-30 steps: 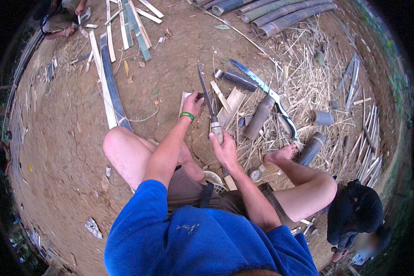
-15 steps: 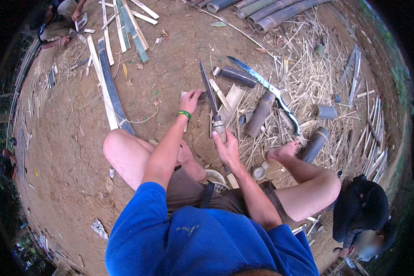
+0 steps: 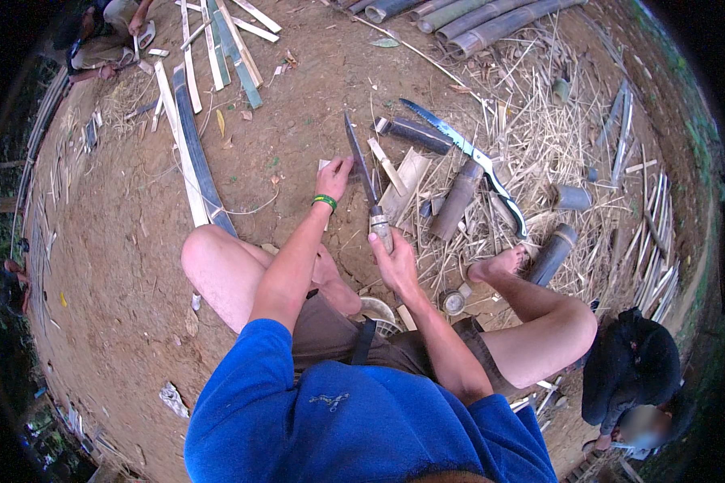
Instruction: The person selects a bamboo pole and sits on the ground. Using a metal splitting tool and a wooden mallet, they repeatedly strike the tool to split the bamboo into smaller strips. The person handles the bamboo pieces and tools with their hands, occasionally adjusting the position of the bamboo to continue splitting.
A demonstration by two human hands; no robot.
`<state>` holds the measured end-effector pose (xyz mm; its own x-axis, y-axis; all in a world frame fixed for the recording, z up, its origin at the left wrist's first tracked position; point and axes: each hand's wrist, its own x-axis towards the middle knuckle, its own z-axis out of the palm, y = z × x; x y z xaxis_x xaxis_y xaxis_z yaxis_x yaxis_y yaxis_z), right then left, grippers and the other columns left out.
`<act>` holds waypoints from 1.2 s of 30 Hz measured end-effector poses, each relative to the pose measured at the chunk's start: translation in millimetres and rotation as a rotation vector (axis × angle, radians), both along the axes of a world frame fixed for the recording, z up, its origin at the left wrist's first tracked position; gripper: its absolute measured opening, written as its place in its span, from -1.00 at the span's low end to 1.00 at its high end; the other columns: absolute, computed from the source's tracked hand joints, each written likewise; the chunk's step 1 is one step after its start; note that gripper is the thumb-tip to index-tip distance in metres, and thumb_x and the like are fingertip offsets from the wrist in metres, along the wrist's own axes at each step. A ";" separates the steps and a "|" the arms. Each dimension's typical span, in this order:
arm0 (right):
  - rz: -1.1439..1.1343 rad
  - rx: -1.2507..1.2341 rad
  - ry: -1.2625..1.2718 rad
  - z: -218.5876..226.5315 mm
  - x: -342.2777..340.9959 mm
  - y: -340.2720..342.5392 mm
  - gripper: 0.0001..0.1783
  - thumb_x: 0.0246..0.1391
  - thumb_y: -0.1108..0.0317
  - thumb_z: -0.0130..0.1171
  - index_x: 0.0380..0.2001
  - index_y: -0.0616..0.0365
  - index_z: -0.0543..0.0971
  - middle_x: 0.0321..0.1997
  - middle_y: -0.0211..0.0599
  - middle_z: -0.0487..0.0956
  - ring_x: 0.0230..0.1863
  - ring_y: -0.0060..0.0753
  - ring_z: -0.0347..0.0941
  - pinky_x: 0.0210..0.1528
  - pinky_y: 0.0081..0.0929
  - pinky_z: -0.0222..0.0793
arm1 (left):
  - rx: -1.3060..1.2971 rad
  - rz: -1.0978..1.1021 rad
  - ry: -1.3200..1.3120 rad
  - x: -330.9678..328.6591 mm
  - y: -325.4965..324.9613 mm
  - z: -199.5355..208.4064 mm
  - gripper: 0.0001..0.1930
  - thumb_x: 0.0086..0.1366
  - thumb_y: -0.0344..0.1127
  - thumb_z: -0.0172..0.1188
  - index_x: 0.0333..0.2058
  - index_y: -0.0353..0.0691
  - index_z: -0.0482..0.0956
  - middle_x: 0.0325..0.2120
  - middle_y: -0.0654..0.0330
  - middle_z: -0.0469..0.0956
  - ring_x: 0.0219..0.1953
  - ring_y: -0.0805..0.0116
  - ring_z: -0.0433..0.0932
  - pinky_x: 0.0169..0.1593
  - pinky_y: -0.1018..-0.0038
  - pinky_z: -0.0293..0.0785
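Note:
My right hand [image 3: 393, 262] is closed around the handle of a long knife [image 3: 359, 155], its dark blade pointing away from me and slightly left. Just left of the blade, my left hand [image 3: 334, 179], with a green band at the wrist, is closed on a pale bamboo strip [image 3: 324, 164]. Most of that strip is hidden under the hand, and the fingertips are close to the blade. To the right of the knife lie a split bamboo piece [image 3: 406, 182] and a narrow bamboo slat [image 3: 387, 166].
A folding saw [image 3: 464, 145] rests across dark bamboo sections [image 3: 457, 201] and shavings at right. Long bamboo slats [image 3: 195, 145] lie left and ahead, with poles [image 3: 511, 28] at the far edge. A small round tin [image 3: 453, 302] sits near my right leg. Other people crouch at upper left and lower right.
The knife has tilted a little left, its tip shifting slightly left and nearer. My left hand has barely moved. At upper left, the other person's lower hand has shifted slightly.

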<state>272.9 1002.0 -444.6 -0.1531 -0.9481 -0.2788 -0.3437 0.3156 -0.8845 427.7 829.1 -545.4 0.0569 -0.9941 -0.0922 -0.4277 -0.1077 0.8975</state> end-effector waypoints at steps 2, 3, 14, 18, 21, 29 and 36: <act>0.005 -0.019 0.036 0.1 -0.1 0.3 -0.58 0.17 0.06 0.14 -0.23 0.27 0.52 -0.62 -0.23 0.50 -0.57 -0.37 0.46 -0.46 -0.32 0.35 | 0.045 -0.015 -0.014 0.0 -1.6 -1.9 -0.56 0.30 0.09 0.09 -0.27 -0.24 0.62 -0.46 -0.04 0.60 -0.38 0.17 0.56 -0.22 0.33 0.44; 0.010 -0.033 0.068 -0.5 -0.4 0.4 -0.58 0.17 0.06 0.14 -0.23 0.28 0.52 -0.62 -0.20 0.50 -0.56 -0.32 0.47 -0.44 -0.29 0.36 | 0.067 -0.024 -0.020 -1.4 -2.0 -3.4 -0.55 0.31 0.10 0.09 -0.26 -0.23 0.62 -0.44 -0.05 0.60 -0.36 0.16 0.58 -0.20 0.33 0.45; 0.015 -0.025 0.080 -9.0 -13.1 3.4 -0.58 0.17 0.04 0.12 -0.29 0.28 0.50 -0.62 -0.13 0.50 -0.54 -0.21 0.50 -0.41 -0.21 0.38 | 0.333 0.626 0.557 -31.3 32.5 -20.2 -0.42 0.38 0.13 -0.11 0.08 -0.29 0.41 -0.08 0.10 0.53 -0.06 0.22 0.47 -0.01 0.31 0.34; 0.062 0.056 0.059 -8.0 -13.6 -0.9 -0.53 0.17 -0.01 0.11 -0.31 0.30 0.49 -0.58 -0.08 0.53 -0.51 -0.19 0.52 -0.37 -0.22 0.40 | 0.488 0.502 0.751 -52.8 140.7 58.7 -0.46 0.33 0.12 -0.09 0.08 -0.17 0.41 -0.07 0.14 0.51 -0.04 0.29 0.44 -0.09 0.34 0.33; 0.116 0.124 -0.001 8.1 -7.7 -4.4 -0.43 0.16 -0.09 0.08 -0.29 0.36 0.48 -0.44 0.16 0.56 -0.32 0.11 0.54 -0.24 -0.07 0.40 | 0.523 0.261 0.798 -48.6 193.4 78.7 -0.47 0.26 -0.07 0.05 0.15 -0.18 0.35 0.01 0.07 0.45 0.10 0.22 0.39 0.03 0.37 0.35; 0.217 0.175 0.131 -6.6 -19.6 -5.7 -0.23 0.13 -0.22 0.01 -0.21 0.51 0.49 -0.13 0.40 0.48 0.01 0.34 0.41 0.08 -0.03 0.30 | 0.353 -0.174 0.648 -50.1 195.2 91.5 -0.20 -0.01 -0.55 0.17 0.25 -0.23 0.07 -0.04 0.14 0.40 0.07 0.31 0.38 0.02 0.43 0.39; 0.326 0.170 0.412 4.3 -14.2 -11.5 -0.16 0.16 -0.24 -0.06 -0.04 0.52 0.47 0.06 0.33 0.39 0.15 0.31 0.27 0.25 -0.07 0.14 | 0.341 -0.116 0.323 -71.0 186.9 60.5 -0.44 0.11 -0.43 0.26 0.10 -0.27 0.29 -0.12 0.13 0.50 -0.04 0.35 0.48 0.05 0.38 0.42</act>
